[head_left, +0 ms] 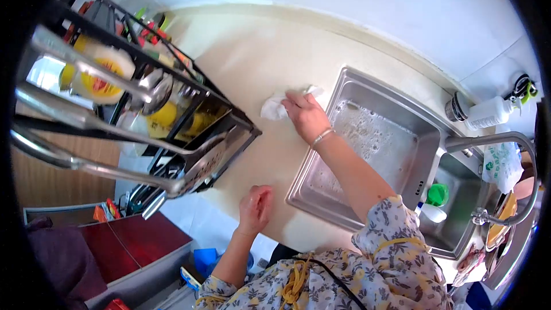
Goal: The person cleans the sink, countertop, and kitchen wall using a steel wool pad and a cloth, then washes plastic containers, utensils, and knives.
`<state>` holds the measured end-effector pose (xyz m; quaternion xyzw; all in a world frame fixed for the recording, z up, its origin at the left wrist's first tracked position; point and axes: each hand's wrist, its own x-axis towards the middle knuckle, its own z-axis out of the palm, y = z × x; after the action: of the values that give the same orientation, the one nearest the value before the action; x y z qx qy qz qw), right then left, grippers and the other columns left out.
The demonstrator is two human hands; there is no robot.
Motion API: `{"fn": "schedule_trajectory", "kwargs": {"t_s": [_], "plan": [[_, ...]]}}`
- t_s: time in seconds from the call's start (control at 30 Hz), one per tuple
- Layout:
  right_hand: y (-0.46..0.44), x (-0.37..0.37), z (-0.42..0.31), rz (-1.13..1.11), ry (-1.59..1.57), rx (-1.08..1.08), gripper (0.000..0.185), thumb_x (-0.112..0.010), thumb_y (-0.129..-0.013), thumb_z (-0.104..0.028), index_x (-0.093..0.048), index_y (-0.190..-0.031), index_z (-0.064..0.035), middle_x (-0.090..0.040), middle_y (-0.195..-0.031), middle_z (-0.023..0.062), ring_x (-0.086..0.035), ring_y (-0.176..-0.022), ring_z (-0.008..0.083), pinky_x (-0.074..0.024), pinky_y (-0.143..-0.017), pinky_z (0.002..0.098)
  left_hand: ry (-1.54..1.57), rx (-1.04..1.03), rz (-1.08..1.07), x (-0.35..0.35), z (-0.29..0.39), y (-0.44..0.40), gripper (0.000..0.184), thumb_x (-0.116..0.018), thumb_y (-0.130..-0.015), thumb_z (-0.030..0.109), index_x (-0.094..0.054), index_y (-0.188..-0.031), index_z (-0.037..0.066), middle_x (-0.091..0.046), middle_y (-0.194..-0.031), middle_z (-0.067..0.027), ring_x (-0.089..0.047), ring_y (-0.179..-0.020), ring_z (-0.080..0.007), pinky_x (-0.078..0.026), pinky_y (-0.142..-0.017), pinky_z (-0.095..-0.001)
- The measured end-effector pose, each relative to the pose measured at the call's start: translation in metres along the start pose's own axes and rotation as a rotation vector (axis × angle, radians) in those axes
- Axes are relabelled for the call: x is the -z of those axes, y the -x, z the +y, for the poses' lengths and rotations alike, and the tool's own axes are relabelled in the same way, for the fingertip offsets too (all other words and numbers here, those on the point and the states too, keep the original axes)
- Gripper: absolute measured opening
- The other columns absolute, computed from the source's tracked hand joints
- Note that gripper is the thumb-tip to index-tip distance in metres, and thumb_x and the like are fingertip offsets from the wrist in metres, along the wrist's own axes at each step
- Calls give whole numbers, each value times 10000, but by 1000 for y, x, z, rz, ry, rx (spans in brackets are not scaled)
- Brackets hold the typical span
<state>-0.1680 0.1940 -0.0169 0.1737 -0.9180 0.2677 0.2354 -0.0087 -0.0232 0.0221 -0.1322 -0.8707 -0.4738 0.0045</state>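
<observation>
- In the head view, the right hand [307, 113], wearing a bracelet [322, 136], grasps a bunched white cloth [274, 107], its fingers bent down over it.
- The white cloth lies on the beige countertop [247, 51], just beside the left rim of the stainless-steel sink [396, 105], and sticks out on both sides of the fingers.
- The left hand [256, 209] is half curled near the front of the countertop, apart from the white cloth; whether it clasps anything, I cannot tell.
- Foamy water [373, 132] covers the bottom of the sink's larger basin; the smaller one contains a green item [437, 194] beside a white item.
- A curved faucet [535, 175] arches over the sink's right end, near a white pump bottle [489, 113].
- On the left, a black rack [140, 57] holds jars and bottles, with metal utensils along its near side.
</observation>
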Motion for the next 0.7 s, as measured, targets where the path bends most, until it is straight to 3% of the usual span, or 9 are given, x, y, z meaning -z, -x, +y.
{"fn": "schedule_trajectory", "kwargs": {"t_s": [0.17, 0.33, 0.47, 0.57, 0.7], "plan": [[-48, -10, 73, 78, 118, -121, 261, -561, -805, -94, -642, -1053, -86, -572, -1159, 106, -537, -971, 283, -450, -890, 344, 16, -127, -62, -19, 11, -31, 143, -592, -797, -33, -573, -917, 44, -564, -735, -95, -534, -540, -187, -413, -476, -278], [-71, 16, 166, 139, 354, -271, 261, -531, -811, -154, -650, -1039, -108, -566, -1155, 103, -514, -1035, 283, -431, -919, 352, -70, -88, -100, -20, 17, -37, 138, -589, -796, -36, -585, -912, 38, -575, -744, -100, -555, -561, -193, -428, -491, -275], [-26, 67, 213, 245, 359, -324, 169, -568, -765, -108, -653, -904, -63, -593, -995, 108, -536, -938, 301, -471, -824, 384, -66, -36, -128, -20, 10, -29, 56, -557, -857, 24, -583, -907, 33, -579, -771, -70, -533, -617, -129, -436, -552, -245], [36, 112, 193, 267, 426, -358, 123, -573, -789, -88, -645, -879, -44, -589, -993, 123, -555, -887, 305, -485, -770, 398, -15, -65, -111, -28, 17, -23, 120, -583, -827, -7, -591, -938, 40, -577, -750, -84, -547, -569, -159, -430, -498, -261], [126, 113, 138, 392, 195, -541, 55, -587, -795, -63, -637, -816, -56, -583, -856, 150, -586, -754, 352, -492, -651, 426, 100, -32, -179, -53, 35, -26, 125, -574, -841, -4, -588, -959, 37, -583, -765, -74, -551, -586, -137, -433, -507, -249]]}}
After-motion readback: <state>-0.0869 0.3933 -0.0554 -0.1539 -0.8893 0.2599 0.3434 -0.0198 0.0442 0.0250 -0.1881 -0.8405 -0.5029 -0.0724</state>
